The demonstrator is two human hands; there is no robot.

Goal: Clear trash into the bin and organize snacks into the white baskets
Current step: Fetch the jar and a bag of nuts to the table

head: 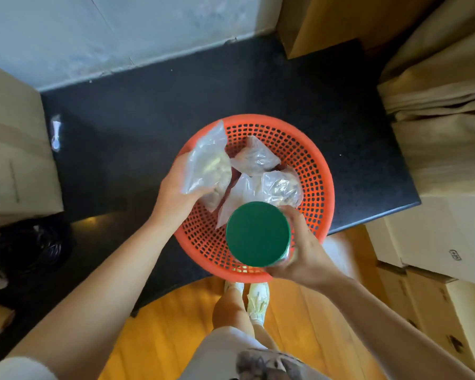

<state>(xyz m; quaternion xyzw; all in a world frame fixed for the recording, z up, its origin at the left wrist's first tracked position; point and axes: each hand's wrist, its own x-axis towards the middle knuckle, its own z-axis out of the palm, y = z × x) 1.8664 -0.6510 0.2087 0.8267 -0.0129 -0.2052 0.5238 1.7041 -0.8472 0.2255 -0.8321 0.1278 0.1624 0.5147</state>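
Note:
An orange perforated basket (307, 165) sits at the front edge of a black counter (154, 127). My left hand (176, 193) grips a clear plastic bag of snacks (209, 165) over the basket's left side. My right hand (305, 250) holds a jar with a round green lid (257, 233) upright above the basket's near rim. Inside the basket lie more clear snack bags (255, 157), one of them (281, 187) just behind the jar. No white basket or bin is clearly visible.
Cardboard boxes (14, 149) stand at the left, and more boxes (444, 242) are stacked at the right. A small clear wrapper (56, 131) lies on the counter's left edge. Dark cables (39, 242) sit at the lower left. My legs stand on the wooden floor (176, 325) below.

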